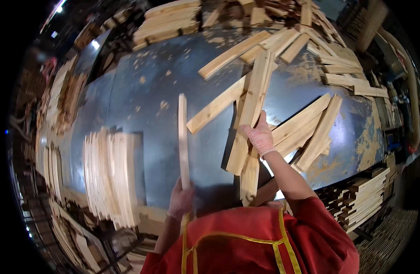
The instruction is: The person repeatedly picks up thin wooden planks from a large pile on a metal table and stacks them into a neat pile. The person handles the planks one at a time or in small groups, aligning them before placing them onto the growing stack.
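Close to my body, my left hand (181, 199), in a pale glove, is closed round the near end of a narrow wooden slat (183, 137). The slat points away from me with its thin edge up. My right hand (260, 136), also gloved, grips the right edge of a long wooden board (255, 107). That board slants away over other loose boards. Its far end overlaps a scattered heap. Beneath it, another board (249, 176) reaches toward me. Right of my right hand, several planks (310, 125) lie across one another.
A row of slats (110, 176) stands packed at the left of the metal table (162, 169). A board stack (169, 20) and a loose heap (278, 39) occupy the far side. More boards (345, 75) lie far right; sawdust (367, 141) coats the right edge. Another stack (363, 196) stands below right.
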Motion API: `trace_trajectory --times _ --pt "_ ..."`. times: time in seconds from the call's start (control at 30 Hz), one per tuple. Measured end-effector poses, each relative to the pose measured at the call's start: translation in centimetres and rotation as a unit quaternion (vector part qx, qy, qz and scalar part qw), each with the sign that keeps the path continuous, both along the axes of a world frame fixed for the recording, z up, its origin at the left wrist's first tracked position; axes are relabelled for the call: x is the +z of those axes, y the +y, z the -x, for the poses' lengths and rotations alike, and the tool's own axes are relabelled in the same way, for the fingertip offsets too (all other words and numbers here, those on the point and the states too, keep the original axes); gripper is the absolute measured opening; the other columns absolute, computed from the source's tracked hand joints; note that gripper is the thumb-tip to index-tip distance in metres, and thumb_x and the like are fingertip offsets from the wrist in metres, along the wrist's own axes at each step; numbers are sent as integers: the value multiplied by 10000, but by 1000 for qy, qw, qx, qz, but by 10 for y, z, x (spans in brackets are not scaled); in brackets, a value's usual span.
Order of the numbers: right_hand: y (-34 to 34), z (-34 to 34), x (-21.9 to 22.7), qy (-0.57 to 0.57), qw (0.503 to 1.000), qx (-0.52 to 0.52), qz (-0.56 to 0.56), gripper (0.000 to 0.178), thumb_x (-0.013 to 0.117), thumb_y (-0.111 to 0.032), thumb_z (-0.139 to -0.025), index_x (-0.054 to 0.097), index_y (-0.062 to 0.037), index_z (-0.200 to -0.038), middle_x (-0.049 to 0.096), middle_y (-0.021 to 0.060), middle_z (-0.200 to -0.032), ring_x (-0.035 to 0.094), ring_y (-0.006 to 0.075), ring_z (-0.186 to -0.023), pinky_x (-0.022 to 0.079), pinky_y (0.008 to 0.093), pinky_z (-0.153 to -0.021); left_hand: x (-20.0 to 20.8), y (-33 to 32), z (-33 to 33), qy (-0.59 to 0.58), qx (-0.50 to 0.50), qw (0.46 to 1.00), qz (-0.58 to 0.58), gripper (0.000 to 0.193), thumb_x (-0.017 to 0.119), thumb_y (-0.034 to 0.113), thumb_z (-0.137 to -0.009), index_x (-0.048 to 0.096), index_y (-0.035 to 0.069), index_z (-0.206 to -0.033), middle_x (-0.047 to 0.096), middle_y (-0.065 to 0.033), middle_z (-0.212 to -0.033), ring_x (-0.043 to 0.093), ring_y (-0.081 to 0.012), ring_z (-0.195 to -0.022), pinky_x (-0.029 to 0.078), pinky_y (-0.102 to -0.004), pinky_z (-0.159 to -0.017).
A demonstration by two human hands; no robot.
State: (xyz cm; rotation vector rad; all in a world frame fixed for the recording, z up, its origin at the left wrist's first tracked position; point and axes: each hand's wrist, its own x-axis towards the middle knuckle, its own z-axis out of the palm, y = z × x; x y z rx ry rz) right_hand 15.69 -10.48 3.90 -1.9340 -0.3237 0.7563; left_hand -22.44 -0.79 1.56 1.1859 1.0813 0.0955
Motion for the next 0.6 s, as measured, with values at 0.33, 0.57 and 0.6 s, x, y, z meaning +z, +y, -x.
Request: trace_trajectory --times 0.33,0.57,0.6 --pt "37 210 -32 210 961 83 -161 849 752 -301 -950 345 47 -1609 640 247 -1378 630 274 -1232 513 358 -1044 -24 25 -39 -89 61 994 4 1038 821 117 -882 190 83 -1705 609 -183 -1467 608 -290 -1319 515 -385 -1079" --pt "26 215 -32 119 975 185 -29 894 757 -293 -941 312 42 -1640 636 262 -1402 649 284 -1222 518 363 -1034 -57 44 -13 -242 100 953 152 821 794 -14 -858 404 57 -1577 667 -147 -1322 687 -269 -1159 622 -427 -941" --pt "32 208 -34 152 969 195 -12 890 757 -295 -941 316 25 -1645 641 265 -1402 652 297 -1230 518 368 -1041 -51 46 1 -279 75 943 164 820 806 20 -856 412 55 -1575 668 -151 -1323 688 -277 -1162 614 -429 -958"
